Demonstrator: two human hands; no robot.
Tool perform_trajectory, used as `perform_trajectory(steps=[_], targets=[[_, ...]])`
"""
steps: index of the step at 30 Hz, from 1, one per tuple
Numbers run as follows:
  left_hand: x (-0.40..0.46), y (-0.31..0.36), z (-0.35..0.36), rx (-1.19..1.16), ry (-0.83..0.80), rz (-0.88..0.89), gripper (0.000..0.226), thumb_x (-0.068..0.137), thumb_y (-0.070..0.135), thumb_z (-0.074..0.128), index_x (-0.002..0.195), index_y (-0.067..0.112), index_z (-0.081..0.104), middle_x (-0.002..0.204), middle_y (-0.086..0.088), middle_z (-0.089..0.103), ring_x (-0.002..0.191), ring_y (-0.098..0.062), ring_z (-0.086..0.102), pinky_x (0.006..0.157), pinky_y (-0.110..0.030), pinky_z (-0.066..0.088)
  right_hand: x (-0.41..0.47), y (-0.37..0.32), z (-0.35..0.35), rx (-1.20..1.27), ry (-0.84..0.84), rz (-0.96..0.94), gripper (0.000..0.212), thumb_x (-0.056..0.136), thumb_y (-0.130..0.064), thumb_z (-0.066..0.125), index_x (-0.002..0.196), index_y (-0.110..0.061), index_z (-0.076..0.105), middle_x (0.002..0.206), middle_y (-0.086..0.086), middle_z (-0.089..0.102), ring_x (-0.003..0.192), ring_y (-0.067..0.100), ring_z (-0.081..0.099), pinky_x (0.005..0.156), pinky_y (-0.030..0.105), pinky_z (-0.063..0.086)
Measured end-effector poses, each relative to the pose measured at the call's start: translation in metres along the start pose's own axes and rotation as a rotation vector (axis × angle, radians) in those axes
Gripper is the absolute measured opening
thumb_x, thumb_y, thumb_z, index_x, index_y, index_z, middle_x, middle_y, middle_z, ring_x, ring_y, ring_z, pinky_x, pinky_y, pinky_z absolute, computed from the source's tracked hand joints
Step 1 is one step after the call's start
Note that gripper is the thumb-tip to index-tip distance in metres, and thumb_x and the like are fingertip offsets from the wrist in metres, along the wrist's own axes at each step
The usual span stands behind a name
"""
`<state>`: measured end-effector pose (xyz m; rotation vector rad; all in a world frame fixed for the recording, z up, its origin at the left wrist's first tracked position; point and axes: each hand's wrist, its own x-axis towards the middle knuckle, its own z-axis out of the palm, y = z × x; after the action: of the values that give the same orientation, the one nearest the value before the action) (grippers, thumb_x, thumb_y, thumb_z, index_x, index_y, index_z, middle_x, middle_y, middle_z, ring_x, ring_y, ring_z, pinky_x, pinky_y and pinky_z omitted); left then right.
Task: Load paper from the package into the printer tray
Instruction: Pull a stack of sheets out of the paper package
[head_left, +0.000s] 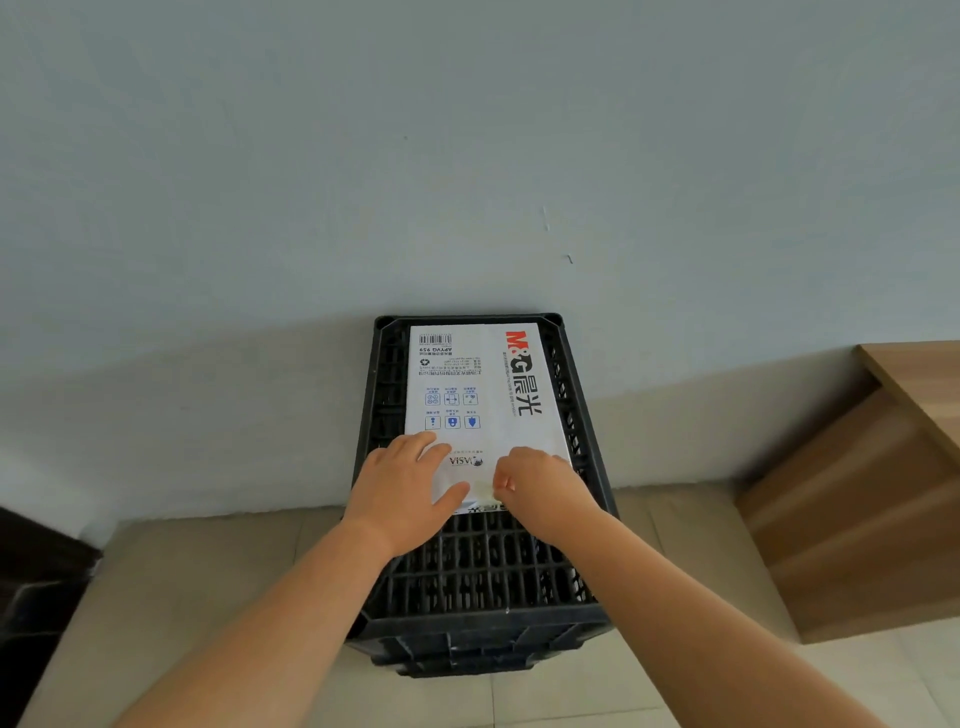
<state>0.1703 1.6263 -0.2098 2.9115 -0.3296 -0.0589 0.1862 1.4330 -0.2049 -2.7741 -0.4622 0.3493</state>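
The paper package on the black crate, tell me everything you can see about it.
The paper package is a white wrapped ream lying flat on the far part of a black slatted plastic crate by the wall. It bears a red and black logo, a barcode and blue icons. The left hand presses flat on its near end, while the right hand pinches the wrapper's near edge. It looks still sealed.

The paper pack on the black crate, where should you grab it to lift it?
Probably by its two long side edges, one hand each side. The paper pack lies flat on the black crate, and both hands, left hand and right hand, already sit at its near end.
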Motion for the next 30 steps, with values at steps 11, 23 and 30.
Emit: perform_trajectory(steps=[11,23,30], targets=[[-0.015,0.007,0.001,0.007,0.02,-0.018,0.065,0.088,0.062,0.037,0.142,0.026,0.037,0.15,0.004,0.034,0.138,-0.015,0.026,0.111,-0.039,0.023,-0.036,-0.001,0.026,-0.139,0.087,-0.163,0.022,0.098,-0.023,0.044,0.105,-0.015,0.063,0.099,0.003,0.061,0.091,0.023,0.056,0.088,0.037,0.043],[-0.017,0.015,0.02,0.075,-0.007,0.042,0.073,0.084,0.066,0.023,0.145,0.026,0.032,0.155,0.001,0.026,0.141,-0.018,0.019,0.116,-0.04,0.016,-0.07,0.015,0.066,-0.199,0.142,-0.237,0.003,0.078,-0.027,0.067,0.076,-0.027,0.068,0.072,-0.009,0.064,0.07,0.014,0.061,0.072,0.034,0.054],[-0.008,0.028,0.04,0.118,0.012,0.047,0.066,0.089,0.058,0.042,0.145,0.025,0.029,0.158,-0.006,0.016,0.145,-0.027,0.009,0.117,-0.048,0.005,-0.078,0.035,0.041,-0.011,0.278,-0.172,0.025,0.091,-0.037,0.051,0.111,-0.027,0.062,0.101,-0.01,0.066,0.096,0.012,0.059,0.09,0.029,0.043]])
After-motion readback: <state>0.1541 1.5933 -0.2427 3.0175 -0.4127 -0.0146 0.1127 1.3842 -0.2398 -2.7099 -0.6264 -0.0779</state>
